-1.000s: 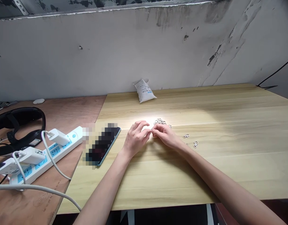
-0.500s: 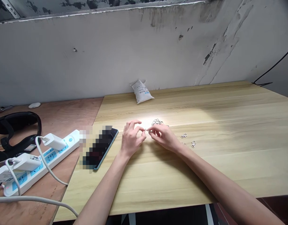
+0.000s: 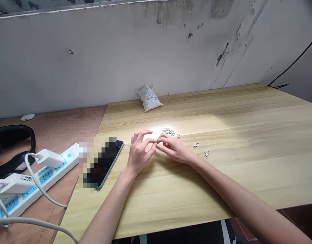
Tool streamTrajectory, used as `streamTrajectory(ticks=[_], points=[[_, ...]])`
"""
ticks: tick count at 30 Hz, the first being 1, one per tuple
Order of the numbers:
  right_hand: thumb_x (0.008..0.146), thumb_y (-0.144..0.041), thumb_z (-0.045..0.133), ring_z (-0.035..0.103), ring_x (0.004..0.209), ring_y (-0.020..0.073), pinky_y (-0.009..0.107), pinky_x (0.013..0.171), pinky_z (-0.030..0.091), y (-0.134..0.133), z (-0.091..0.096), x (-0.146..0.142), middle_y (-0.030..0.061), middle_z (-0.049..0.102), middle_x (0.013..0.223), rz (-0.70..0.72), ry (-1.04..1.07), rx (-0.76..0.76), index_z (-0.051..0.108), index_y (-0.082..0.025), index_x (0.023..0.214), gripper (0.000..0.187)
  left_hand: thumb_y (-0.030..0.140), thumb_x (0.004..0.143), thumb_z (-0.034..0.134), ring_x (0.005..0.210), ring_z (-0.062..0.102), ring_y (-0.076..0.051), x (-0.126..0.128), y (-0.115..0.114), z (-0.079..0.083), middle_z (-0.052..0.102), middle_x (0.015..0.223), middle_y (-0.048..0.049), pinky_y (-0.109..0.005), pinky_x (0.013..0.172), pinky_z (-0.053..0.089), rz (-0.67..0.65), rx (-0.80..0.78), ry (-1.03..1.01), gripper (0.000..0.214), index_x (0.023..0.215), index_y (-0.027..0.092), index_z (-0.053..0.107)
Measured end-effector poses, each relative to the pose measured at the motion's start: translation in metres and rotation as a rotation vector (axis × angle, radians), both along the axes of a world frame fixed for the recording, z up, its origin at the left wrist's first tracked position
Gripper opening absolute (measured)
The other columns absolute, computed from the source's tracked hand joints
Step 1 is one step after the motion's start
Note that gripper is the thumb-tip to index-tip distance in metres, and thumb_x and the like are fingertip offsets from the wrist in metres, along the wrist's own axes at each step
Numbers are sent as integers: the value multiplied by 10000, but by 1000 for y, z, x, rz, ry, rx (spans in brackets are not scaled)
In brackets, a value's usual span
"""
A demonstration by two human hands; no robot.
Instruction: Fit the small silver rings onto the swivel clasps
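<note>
My left hand (image 3: pixel 141 150) pinches with thumb and index finger, its other fingers raised. My right hand (image 3: pixel 173 148) meets it from the right, also in a pinch. Between the touching fingertips is a small metal piece (image 3: pixel 156 142); its exact shape is mostly hidden. Just behind my right hand lies a pile of silver metal rings (image 3: pixel 168 130). A small metal clasp (image 3: pixel 178 136) is close to those rings. Right of my right wrist lie two more pieces, a swivel clasp (image 3: pixel 196 145) and another swivel clasp (image 3: pixel 207 154), each seemingly joined to a ring.
A phone (image 3: pixel 107 166), partly pixelated, lies left of my left hand. Farther left is a white power strip (image 3: pixel 54 176) with chargers and cables, beside a black headset-like strap (image 3: pixel 28 132). Near the wall rests a printed plastic bag (image 3: pixel 150 99) on the wooden table (image 3: pixel 247 152).
My fingertips have come together around the small metal piece, where a slight gap showed before. The whole view has shifted a little as my head moved.
</note>
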State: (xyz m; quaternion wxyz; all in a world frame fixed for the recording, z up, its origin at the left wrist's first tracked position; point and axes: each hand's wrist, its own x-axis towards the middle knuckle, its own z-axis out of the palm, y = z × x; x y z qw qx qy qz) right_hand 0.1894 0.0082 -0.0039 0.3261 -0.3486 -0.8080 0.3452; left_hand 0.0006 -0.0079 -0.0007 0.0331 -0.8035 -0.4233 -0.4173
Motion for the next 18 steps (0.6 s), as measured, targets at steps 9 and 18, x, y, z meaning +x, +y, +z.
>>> streamTrajectory(ticks=[9,18], points=[[934,-343,529,470,621,109,268,589,403,5,2,6,34,592,902,-50,103,-37,629,-209,1034,195,167,846,614,1131,521,-240,1,-1,5,614,1154,-57,-428,966,450,-14,-32,-51,75,855,223,663],[961,-342,468,450,599,117,260,572,339,8,-1,10,-6,564,651,61,9,27,649,-196,790,289,153,819,612,1157,522,-269,8,-2,4,613,1169,-61,-451,964,442,-27,-55,26,82,825,221,658]])
